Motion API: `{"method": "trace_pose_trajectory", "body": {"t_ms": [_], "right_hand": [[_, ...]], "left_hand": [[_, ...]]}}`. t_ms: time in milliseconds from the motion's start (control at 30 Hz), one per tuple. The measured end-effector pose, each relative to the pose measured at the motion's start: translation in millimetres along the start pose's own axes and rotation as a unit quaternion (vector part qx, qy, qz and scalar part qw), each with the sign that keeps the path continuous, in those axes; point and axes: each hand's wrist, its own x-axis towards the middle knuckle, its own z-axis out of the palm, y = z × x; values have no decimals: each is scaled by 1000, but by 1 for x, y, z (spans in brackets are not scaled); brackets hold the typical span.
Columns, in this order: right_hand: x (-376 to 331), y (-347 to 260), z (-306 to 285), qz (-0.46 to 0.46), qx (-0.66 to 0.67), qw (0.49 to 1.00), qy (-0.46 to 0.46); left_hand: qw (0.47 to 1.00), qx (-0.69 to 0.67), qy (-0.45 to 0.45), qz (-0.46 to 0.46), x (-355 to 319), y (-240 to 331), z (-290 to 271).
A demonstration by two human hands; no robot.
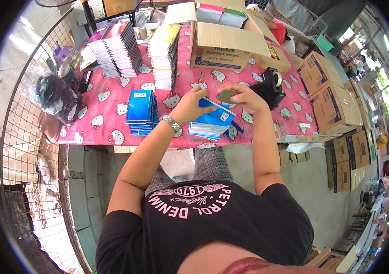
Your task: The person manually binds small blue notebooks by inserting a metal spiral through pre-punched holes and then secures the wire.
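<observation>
1. Left end of pink patterned tablecloth point(290, 124): clear plastic bag point(56, 98), black contents.
2. Far left: tall red-topped spiral notebook stack point(120, 51); yellow-topped stack point(162, 57) to its right.
3. Near edge, left of centre: blue memo pad stack point(140, 109).
4. Left hand point(193, 106) on the blue spiral memo pad point(216, 115), near centre, atop others; thumb on cover; cannot tell whether it grips or only presses.
5. Right hand point(245, 97), above the coil, closed on a dark roundish object point(225, 96).
6. Right: black coil bundle point(266, 90).
</observation>
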Motion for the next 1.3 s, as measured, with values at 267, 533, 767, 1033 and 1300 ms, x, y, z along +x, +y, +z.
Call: {"method": "trace_pose_trajectory", "body": {"t_ms": [267, 533, 767, 1033, 1300], "right_hand": [[2, 1, 9, -23, 131, 991, -18], [-90, 162, -41, 324, -490, 563, 580], [-119, 219, 12, 97, -558, 629, 532], [-93, 206, 58, 138, -358, 797, 467], [-54, 9, 109, -123, -355, 855, 357]], "left_hand": [[998, -47, 16, -35, -5, -2, -5], [978, -118, 94, -146, -13, -18, 0], [954, -221, 137, -150, -13, -6, 15], [980, -132, 141, -39, -21, -10, 23], [973, -148, 145, -97, -26, -2, 20]]}}
